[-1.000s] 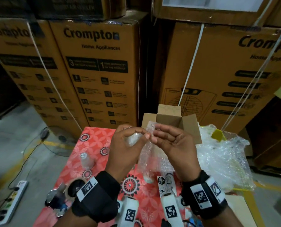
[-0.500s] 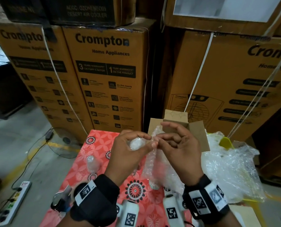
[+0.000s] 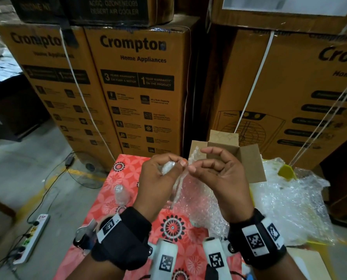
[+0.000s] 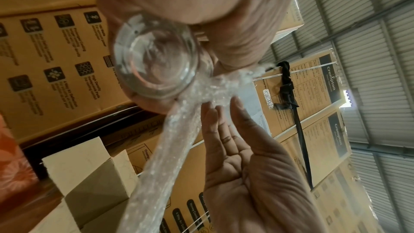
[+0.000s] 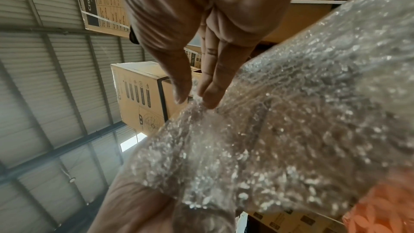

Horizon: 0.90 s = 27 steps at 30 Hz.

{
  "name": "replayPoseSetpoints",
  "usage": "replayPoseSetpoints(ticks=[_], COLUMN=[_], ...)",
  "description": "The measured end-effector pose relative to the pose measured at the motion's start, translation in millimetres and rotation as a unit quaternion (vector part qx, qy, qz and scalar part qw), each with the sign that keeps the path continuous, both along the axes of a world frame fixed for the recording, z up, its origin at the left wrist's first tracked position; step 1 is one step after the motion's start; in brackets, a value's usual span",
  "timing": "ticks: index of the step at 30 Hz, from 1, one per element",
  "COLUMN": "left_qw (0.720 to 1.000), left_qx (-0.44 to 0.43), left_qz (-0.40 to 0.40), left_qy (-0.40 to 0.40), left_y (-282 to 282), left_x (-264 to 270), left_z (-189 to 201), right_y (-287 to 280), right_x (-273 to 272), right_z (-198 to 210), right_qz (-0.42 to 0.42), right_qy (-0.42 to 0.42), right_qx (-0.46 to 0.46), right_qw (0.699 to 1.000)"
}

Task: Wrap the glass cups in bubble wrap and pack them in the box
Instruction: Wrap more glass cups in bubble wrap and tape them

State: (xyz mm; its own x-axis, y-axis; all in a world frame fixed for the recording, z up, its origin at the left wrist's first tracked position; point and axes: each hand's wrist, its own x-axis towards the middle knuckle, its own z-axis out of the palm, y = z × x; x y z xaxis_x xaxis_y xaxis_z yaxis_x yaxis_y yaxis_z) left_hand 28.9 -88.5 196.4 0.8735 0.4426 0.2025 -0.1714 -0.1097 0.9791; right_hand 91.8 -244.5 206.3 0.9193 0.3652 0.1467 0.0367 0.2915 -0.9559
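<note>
Both hands are up in front of my chest, above the worktop (image 3: 128, 168) with its red flowered cloth. My left hand (image 3: 158, 182) is curled round a small glass cup (image 4: 154, 56), whose round end faces the left wrist camera, with a strip of bubble wrap (image 3: 178, 184) trapped against the glass by my thumb. My right hand (image 3: 219, 174) pinches the top edge of that same sheet between thumb and forefinger, the other fingers loosely bent; the rest of the sheet hangs down towards the cloth.

I judge I'm only starting this cup's wrap: most of the glass looks bare. Next I need to draw the sheet round the cup, turning it in my left hand while the right feeds the wrap, keeping it snug.

The open cardboard box (image 3: 239, 158) waits just behind my hands. Another glass cup (image 3: 121, 195) lies on the cloth to my left, and a heap of spare bubble wrap (image 3: 290, 209) sits to the right.
</note>
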Motion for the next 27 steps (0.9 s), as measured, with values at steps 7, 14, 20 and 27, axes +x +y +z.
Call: replayPoseSetpoints(ticks=[7, 14, 20, 27], left_qw=[1.0, 0.999, 0.96, 0.979], left_qx=[-0.017, 0.04, 0.281, 0.191], left_qz=[-0.019, -0.028, -0.004, 0.019], left_qy=[0.009, -0.005, -0.017, -0.069], left_y=[-2.6, -3.1, -8.0, -8.7], left_x=[-6.6, -22.0, -38.5, -35.3], left_z=[3.0, 10.7, 10.5, 5.1], right_y=[0.7, -2.8, 2.9, 3.6], right_x=[0.2, 5.6, -1.2, -7.2], right_z=[1.8, 1.8, 5.1, 16.5], right_qz=[-0.004, -0.009, -0.071, -0.048], right_qy=[0.041, 0.133, 0.081, 0.078], right_qx=[0.029, 0.111, 0.086, 0.101], right_qw=[0.999, 0.985, 0.99, 0.991])
